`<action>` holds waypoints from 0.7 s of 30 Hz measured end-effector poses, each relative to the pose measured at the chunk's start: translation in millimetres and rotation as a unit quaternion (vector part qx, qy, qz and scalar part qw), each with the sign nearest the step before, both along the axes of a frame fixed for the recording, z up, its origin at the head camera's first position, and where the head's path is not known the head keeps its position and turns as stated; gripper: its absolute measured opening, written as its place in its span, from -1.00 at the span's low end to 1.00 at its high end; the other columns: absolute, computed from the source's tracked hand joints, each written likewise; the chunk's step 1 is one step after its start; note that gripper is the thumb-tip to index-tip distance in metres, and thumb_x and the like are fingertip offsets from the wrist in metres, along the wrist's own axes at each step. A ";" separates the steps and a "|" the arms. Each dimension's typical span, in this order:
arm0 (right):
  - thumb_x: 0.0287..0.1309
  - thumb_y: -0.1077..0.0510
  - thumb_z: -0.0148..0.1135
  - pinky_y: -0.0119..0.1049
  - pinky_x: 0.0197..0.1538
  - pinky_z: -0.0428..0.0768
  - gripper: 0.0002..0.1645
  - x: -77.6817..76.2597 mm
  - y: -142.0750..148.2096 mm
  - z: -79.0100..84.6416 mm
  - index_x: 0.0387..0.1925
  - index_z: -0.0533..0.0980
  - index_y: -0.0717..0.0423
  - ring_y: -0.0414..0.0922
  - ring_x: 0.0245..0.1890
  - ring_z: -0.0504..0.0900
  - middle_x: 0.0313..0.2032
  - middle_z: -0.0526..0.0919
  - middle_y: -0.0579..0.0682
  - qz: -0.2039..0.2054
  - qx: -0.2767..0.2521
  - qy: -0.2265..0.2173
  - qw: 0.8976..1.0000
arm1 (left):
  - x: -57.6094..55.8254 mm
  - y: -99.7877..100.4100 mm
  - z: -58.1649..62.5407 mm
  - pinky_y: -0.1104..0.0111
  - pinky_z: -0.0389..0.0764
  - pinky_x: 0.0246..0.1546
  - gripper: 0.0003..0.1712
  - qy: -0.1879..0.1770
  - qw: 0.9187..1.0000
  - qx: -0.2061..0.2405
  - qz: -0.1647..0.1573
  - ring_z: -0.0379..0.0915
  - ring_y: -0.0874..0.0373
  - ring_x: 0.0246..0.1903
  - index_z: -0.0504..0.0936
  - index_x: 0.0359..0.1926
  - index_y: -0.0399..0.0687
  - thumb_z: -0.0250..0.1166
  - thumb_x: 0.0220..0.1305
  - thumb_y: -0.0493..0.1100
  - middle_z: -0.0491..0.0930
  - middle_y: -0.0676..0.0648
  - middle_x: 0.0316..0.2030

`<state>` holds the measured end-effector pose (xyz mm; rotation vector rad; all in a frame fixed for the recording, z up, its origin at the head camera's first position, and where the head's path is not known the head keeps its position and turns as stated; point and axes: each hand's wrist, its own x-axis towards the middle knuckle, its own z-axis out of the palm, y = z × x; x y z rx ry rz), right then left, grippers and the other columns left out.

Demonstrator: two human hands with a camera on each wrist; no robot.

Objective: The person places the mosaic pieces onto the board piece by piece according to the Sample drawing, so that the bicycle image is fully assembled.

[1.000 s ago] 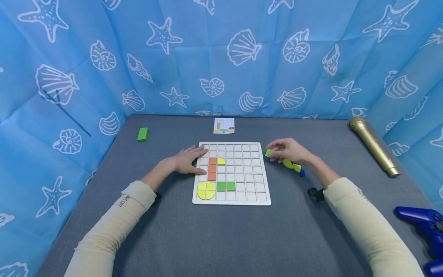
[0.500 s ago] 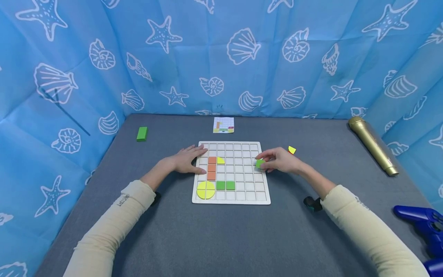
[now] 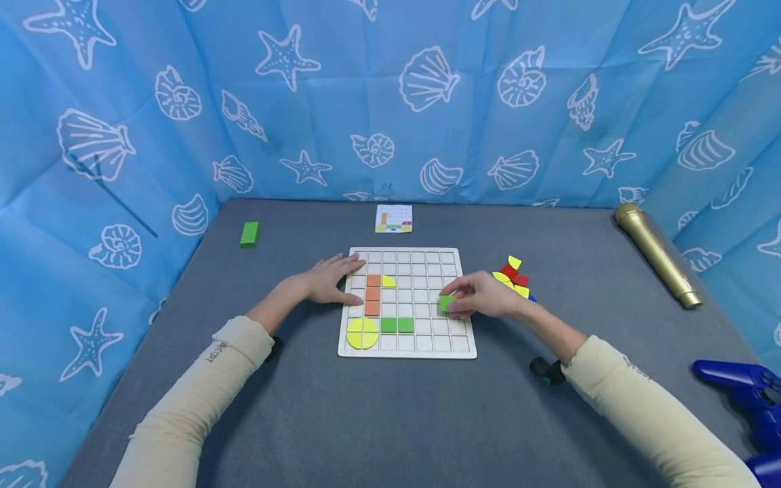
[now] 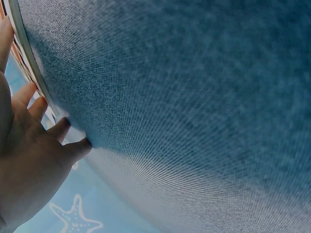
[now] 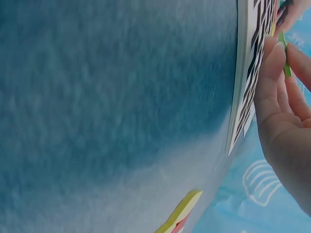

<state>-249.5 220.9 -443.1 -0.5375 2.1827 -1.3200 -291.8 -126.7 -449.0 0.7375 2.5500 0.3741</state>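
Observation:
A white grid board (image 3: 405, 350) lies on the grey table. Along its left side my left hand (image 3: 329, 281) rests with spread fingers on the edge, thumb and fingertips over the border. My right hand (image 3: 485, 296) pinches a green square tile (image 3: 446, 302) between thumb and fingers above the right part of the board; the right wrist view shows the green tile (image 5: 285, 54) edge-on. On the board sit orange squares (image 3: 373, 294) in a column, a yellow quarter-circle (image 3: 388, 280), yellow quarter pieces forming a circle (image 3: 363, 333), and two green squares (image 3: 397, 325) side by side.
Yellow, red and blue pieces (image 3: 514, 276) lie in a small pile right of the board, partly behind my right hand. A printed pattern card (image 3: 393, 219) is behind the board. A green block (image 3: 249, 234) lies far left, a gold microphone (image 3: 659, 256) and blue game controller (image 3: 744, 393) right.
My right hand has carried the green tile from beside the pile leftward and nearer, over the board, uncovering the pile. My left hand has stayed at the board's edge.

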 end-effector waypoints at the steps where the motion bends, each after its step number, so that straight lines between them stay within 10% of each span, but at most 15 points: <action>1: 0.18 0.31 0.28 -0.22 -0.26 0.65 -0.63 1.3 -1.6 0.2 0.01 0.52 0.40 0.01 -0.38 0.66 -0.42 0.64 0.17 0.002 0.002 -0.003 1.000 | 0.0 0.3 0.3 -0.11 -0.24 0.33 0.05 -0.001 1.000 0.000 0.000 -0.38 -0.16 0.43 -0.06 0.51 0.01 0.23 0.20 0.30 -0.21 -0.10 0.49; 21: 0.17 0.25 0.29 -0.34 -0.36 0.57 -0.72 16.5 -28.7 0.1 -0.09 0.59 0.30 -0.14 -0.48 0.56 -0.47 0.61 0.00 0.025 0.050 0.003 0.998 | 0.1 -0.4 1.4 -0.13 -0.26 0.32 0.06 -0.001 1.000 0.008 -0.002 -0.39 -0.17 0.43 -0.06 0.51 -0.01 0.23 0.20 0.31 -0.21 -0.12 0.49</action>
